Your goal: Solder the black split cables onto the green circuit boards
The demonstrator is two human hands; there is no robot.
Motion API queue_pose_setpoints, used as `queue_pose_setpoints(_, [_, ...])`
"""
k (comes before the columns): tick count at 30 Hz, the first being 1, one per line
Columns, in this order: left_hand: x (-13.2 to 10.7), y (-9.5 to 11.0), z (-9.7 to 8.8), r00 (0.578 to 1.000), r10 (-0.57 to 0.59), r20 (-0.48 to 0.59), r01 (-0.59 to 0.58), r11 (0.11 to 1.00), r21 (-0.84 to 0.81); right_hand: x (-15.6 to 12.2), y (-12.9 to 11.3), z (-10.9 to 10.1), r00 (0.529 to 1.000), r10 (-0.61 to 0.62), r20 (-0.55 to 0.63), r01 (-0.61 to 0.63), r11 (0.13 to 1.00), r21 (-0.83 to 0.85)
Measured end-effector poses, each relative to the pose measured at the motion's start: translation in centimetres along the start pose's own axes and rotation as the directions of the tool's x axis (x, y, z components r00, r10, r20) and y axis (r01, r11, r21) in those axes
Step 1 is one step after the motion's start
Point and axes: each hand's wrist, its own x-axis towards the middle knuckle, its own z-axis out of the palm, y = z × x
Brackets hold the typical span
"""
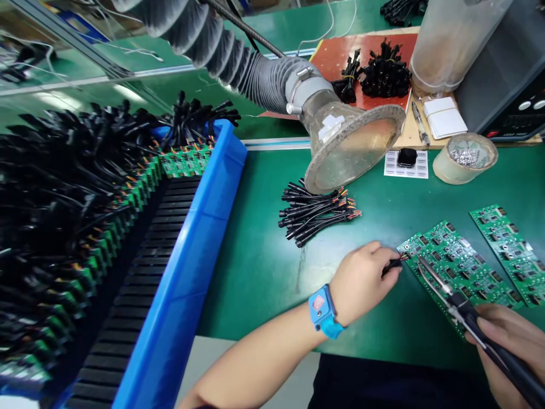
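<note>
My left hand [366, 276], with a blue strap [322, 311] round its wrist, pinches a short black cable [392, 265]. The cable's thin coloured wires touch or nearly touch the left corner of a green circuit board panel [464, 261]. In my right hand [506, 341] is a soldering iron [464, 312], its metal tip over the panel, close to the wire ends. A second narrow board panel [508, 244] lies to the right. Beyond my left hand rests a bunch of black cables [315, 213] with stripped coloured ends.
A blue bin [213, 221] on the left holds rows of small boards with black cables. A fume extractor hood [355, 150] on a grey hose hangs over the bench. A tape roll [466, 159], pen [420, 123] and dark machine [502, 74] stand at back right.
</note>
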Motion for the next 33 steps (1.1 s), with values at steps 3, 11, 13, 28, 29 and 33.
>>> queue_pose_setpoints(3, [0.0,0.1,0.0,0.999,-0.035,-0.006,0.035,0.999,-0.016,0.4,-0.4,-0.1,0.988,-0.144,0.063,0.148,0.987,-0.067])
queue_pose_setpoints(11, [0.0,0.4,-0.4,0.998,-0.063,0.009,0.063,0.997,-0.04,3.2,-2.5,0.3,0.958,-0.256,0.126,0.277,0.94,-0.197])
queue_pose_setpoints(13, [0.0,0.4,-0.4,0.997,-0.072,0.013,0.072,0.997,-0.036,3.6,-2.7,0.4,0.959,-0.244,0.146,0.269,0.945,-0.188])
queue_pose_setpoints(28, [0.0,0.4,-0.2,0.996,-0.087,0.015,0.087,0.996,0.013,2.9,-2.0,0.5,0.958,-0.236,0.163,0.264,0.948,-0.179])
queue_pose_setpoints(29, [0.0,0.5,-0.2,0.996,-0.085,0.013,0.085,0.996,0.014,2.9,-2.1,0.5,0.957,-0.241,0.159,0.267,0.948,-0.174])
queue_pose_setpoints(33, [0.0,0.5,-0.1,0.997,-0.082,0.01,0.082,0.996,0.019,3.1,-2.3,0.5,0.96,-0.244,0.139,0.269,0.94,-0.208])
